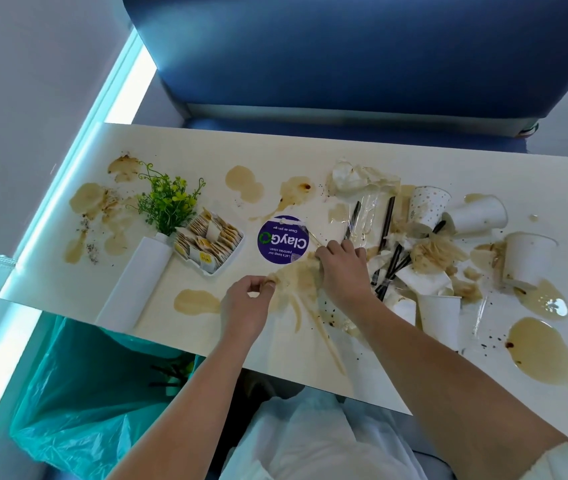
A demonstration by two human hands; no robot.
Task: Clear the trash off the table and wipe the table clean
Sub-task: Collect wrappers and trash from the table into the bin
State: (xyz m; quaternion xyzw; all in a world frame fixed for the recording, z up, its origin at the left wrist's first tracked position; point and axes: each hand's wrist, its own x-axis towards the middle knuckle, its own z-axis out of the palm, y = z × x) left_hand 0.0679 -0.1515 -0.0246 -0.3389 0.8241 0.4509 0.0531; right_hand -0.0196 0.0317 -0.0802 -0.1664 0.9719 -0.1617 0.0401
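Note:
A stained, soggy napkin (296, 282) lies on the white table (275, 147) near its front edge. My left hand (246, 306) pinches the napkin's left corner. My right hand (341, 268) grips its right side, next to a pile of trash: white paper cups (479, 214), a dotted cup (427, 202), black straws (388, 216), clear wrappers and crumpled tissues (355, 176). Brown spills (540, 351) spread over the tabletop on both sides. A green-lined trash bin (78, 382) stands below the table's front left.
A white vase with a green plant (166, 202) and a tray of sachets (211, 242) stand at the left. A round purple sign (283, 240) lies mid-table. A blue bench (344, 57) runs behind the table; a wall is on the left.

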